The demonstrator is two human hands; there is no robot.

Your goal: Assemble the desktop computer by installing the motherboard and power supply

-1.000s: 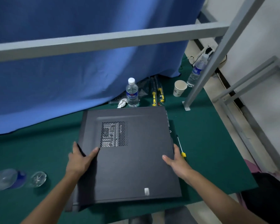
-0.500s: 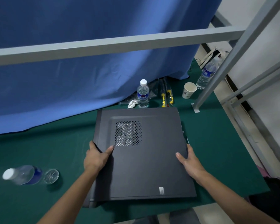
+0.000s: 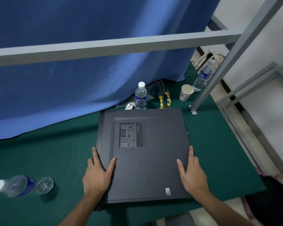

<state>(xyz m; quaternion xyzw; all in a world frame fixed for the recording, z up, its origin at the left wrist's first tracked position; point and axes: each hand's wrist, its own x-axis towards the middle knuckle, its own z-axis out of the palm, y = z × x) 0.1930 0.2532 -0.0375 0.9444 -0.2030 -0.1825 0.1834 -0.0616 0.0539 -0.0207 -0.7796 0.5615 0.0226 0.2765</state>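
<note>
A black computer case (image 3: 145, 154) lies flat on its side on the green table (image 3: 219, 152), near the front edge, its side panel facing up with a perforated vent patch (image 3: 132, 134) in the upper left part of the panel and a small pale sticker (image 3: 168, 191) near the lower right corner. The left hand (image 3: 98, 175) lies at the case's left edge, its thumb stretched over the top panel and its fingers reaching straight along the side; the fingers look nearly straight, pressed to the case and not curled round it. The right hand (image 3: 190, 173) mirrors it at the right edge, thumb on the panel, fingers straight along the side, flat against the case. Just behind the case stand an upright water bottle (image 3: 140, 96) with a white cap, a crumpled white scrap (image 3: 129, 106) beside it, and yellow-handled tools (image 3: 164, 99) lying on the cloth. Farther right a paper cup (image 3: 186, 92) stands near a second bottle (image 3: 203, 77), partly behind a grey metal post (image 3: 219, 75). A third bottle (image 3: 15, 185) lies on its side well to the left of the case. A blue curtain (image 3: 88, 62) hangs behind the table, crossed by a grey horizontal bar (image 3: 104, 46).
</note>
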